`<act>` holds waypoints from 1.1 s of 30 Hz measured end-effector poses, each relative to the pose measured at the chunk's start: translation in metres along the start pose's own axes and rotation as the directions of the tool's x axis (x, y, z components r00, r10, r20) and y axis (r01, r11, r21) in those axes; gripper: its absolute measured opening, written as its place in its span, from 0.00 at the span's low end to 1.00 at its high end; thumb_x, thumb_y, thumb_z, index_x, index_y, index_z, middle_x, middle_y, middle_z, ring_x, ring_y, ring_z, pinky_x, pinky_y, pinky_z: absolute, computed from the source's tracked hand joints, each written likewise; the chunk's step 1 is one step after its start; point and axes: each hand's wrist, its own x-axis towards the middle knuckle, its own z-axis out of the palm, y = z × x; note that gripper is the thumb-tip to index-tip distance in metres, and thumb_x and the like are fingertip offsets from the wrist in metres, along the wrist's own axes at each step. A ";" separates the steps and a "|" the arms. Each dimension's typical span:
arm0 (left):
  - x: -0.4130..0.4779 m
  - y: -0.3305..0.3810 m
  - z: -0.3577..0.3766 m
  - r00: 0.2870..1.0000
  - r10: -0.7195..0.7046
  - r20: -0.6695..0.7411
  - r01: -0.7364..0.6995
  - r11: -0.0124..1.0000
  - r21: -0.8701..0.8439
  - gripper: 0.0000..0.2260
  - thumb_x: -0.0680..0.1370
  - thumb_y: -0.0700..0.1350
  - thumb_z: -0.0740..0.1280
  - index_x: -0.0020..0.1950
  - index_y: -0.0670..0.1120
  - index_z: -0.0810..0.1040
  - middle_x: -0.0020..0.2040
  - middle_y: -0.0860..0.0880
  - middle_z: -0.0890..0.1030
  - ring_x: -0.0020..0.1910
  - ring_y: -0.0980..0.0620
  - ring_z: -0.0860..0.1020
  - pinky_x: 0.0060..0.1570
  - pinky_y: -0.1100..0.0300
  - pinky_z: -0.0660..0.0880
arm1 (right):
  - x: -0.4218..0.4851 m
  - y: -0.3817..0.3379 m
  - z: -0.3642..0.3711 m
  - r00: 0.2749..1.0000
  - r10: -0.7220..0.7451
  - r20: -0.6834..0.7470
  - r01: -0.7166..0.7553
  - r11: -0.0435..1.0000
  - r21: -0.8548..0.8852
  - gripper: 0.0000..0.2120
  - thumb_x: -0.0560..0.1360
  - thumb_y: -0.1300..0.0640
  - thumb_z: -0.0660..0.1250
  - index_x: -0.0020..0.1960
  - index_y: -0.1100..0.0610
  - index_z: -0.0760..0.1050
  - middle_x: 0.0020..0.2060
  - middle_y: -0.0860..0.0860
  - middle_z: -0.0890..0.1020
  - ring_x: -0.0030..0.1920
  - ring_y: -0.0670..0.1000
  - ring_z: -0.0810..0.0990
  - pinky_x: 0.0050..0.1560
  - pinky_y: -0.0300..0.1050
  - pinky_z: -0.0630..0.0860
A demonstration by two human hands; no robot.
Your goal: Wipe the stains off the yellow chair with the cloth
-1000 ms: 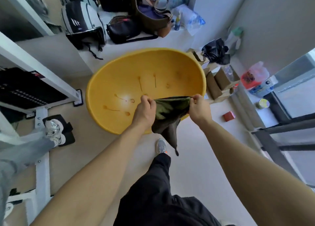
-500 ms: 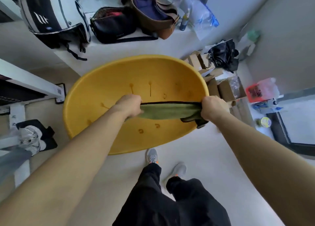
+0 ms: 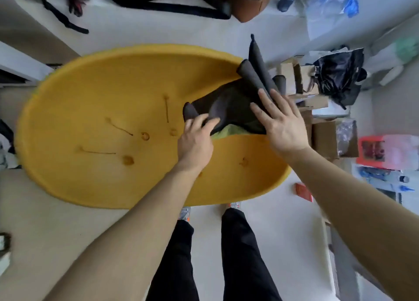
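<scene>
The left hand [image 3: 196, 139] pinches the cloth [image 3: 229, 105]; the right hand [image 3: 280, 121] lies flat on it. On the chair [image 3: 90, 178], stains [image 3: 127, 160] sit at nine o'clock, nearer the left hand.

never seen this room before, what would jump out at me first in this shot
The big round yellow chair seat fills the middle of the view, marked with brown drips and spots left of centre. On its right half, the dark grey cloth with a green underside lies bunched, the left hand pinching its near edge and the right hand spread flat on it. Cardboard boxes crowd the floor to the right.
</scene>
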 end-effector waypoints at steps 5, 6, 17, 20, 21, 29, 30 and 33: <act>0.018 -0.025 0.144 0.932 -0.017 0.363 0.018 1.000 0.000 0.27 0.79 0.37 0.60 0.76 0.55 0.69 0.81 0.46 0.59 0.78 0.43 0.58 0.74 0.48 0.64 | 0.017 0.017 0.120 0.892 -0.062 0.447 0.206 0.937 -0.282 0.30 0.81 0.53 0.37 0.82 0.55 0.52 0.82 0.57 0.46 0.81 0.59 0.44 0.79 0.59 0.44; 0.018 -0.031 0.176 0.896 -0.026 0.444 0.033 0.999 -0.007 0.26 0.80 0.38 0.60 0.78 0.55 0.65 0.82 0.47 0.55 0.79 0.43 0.56 0.75 0.49 0.62 | 0.018 0.017 0.143 0.866 -0.023 0.500 0.205 0.928 -0.311 0.29 0.81 0.53 0.38 0.82 0.57 0.49 0.82 0.58 0.46 0.81 0.59 0.43 0.79 0.59 0.43; -0.088 -0.066 0.262 0.831 0.004 0.557 0.178 0.945 -0.273 0.17 0.79 0.58 0.60 0.50 0.53 0.86 0.74 0.56 0.70 0.72 0.52 0.64 0.69 0.58 0.62 | -0.100 -0.056 0.234 0.668 -0.107 0.736 0.155 0.988 0.003 0.31 0.73 0.36 0.57 0.65 0.56 0.77 0.64 0.62 0.76 0.64 0.65 0.71 0.62 0.65 0.65; -0.081 -0.078 0.280 0.922 -0.062 0.382 0.122 0.983 -0.134 0.18 0.82 0.51 0.60 0.71 0.50 0.74 0.80 0.48 0.59 0.78 0.46 0.59 0.74 0.55 0.60 | -0.075 -0.052 0.254 0.736 -0.079 0.672 0.154 0.987 -0.053 0.32 0.78 0.41 0.52 0.79 0.52 0.62 0.77 0.61 0.64 0.75 0.65 0.61 0.73 0.65 0.52; -0.075 -0.078 0.286 0.925 -0.064 0.376 0.101 0.992 -0.080 0.25 0.82 0.51 0.59 0.79 0.49 0.62 0.82 0.46 0.51 0.80 0.44 0.54 0.75 0.53 0.59 | -0.066 -0.049 0.261 0.751 -0.077 0.656 0.174 0.981 -0.084 0.33 0.81 0.41 0.49 0.82 0.51 0.50 0.80 0.61 0.55 0.78 0.64 0.54 0.76 0.64 0.43; 0.088 -0.022 0.284 0.995 0.028 0.099 -0.031 0.999 0.026 0.35 0.81 0.63 0.54 0.82 0.46 0.52 0.82 0.40 0.49 0.81 0.37 0.48 0.76 0.39 0.56 | 0.076 0.023 0.199 0.964 0.031 0.265 0.125 0.826 -0.549 0.37 0.80 0.41 0.46 0.82 0.59 0.42 0.81 0.57 0.47 0.80 0.60 0.43 0.75 0.64 0.34; 0.102 -0.018 0.281 0.998 0.036 0.056 -0.038 0.999 0.035 0.34 0.81 0.63 0.55 0.81 0.45 0.54 0.82 0.39 0.50 0.80 0.36 0.49 0.76 0.39 0.56 | 0.078 0.026 0.195 0.971 0.030 0.239 0.108 0.832 -0.544 0.36 0.80 0.42 0.46 0.82 0.60 0.43 0.81 0.57 0.49 0.80 0.59 0.44 0.76 0.63 0.35; 0.095 -0.018 0.288 0.996 0.039 0.079 -0.040 0.999 0.013 0.30 0.82 0.58 0.55 0.80 0.44 0.58 0.81 0.39 0.53 0.80 0.36 0.50 0.75 0.38 0.58 | 0.057 0.015 0.208 0.927 0.017 0.375 0.152 0.896 -0.417 0.37 0.82 0.41 0.45 0.81 0.61 0.38 0.81 0.58 0.46 0.81 0.60 0.42 0.77 0.59 0.37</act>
